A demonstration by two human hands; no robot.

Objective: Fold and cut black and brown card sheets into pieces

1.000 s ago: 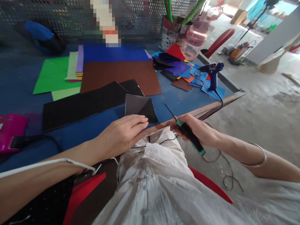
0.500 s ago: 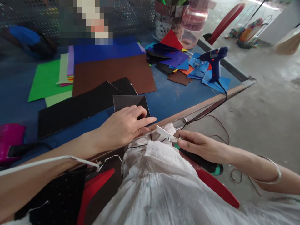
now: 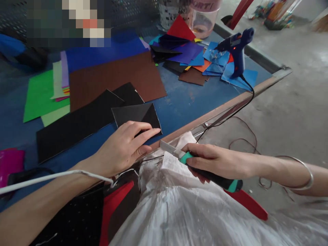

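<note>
My left hand (image 3: 128, 143) lies over a small black paper square (image 3: 139, 114) close to the table's front edge, fingers partly bent and loosely apart, the index fingertip near the square's right corner. Part of the square is hidden under the hand. In my right hand (image 3: 208, 159) is a utility knife (image 3: 225, 182) with a black and green handle, its flat metal blade pointing left at the table edge. The blade tip is apart from the paper. A long black paper strip (image 3: 77, 124) and another black piece (image 3: 130, 92) lie beyond my left hand.
Brown sheet (image 3: 115, 80), blue sheet (image 3: 102, 54) and green sheets (image 3: 38, 92) cover the table's left. Right of them are mixed paper scraps (image 3: 189, 54) and a corded glue gun (image 3: 238, 51) with a red light. A bottle (image 3: 205, 20) stands behind. A white cord (image 3: 51, 177) crosses my left forearm.
My left index finger has drawn back left onto the black square. My right hand has brought the knife a little left, and its blade has turned. The view has also shifted.
</note>
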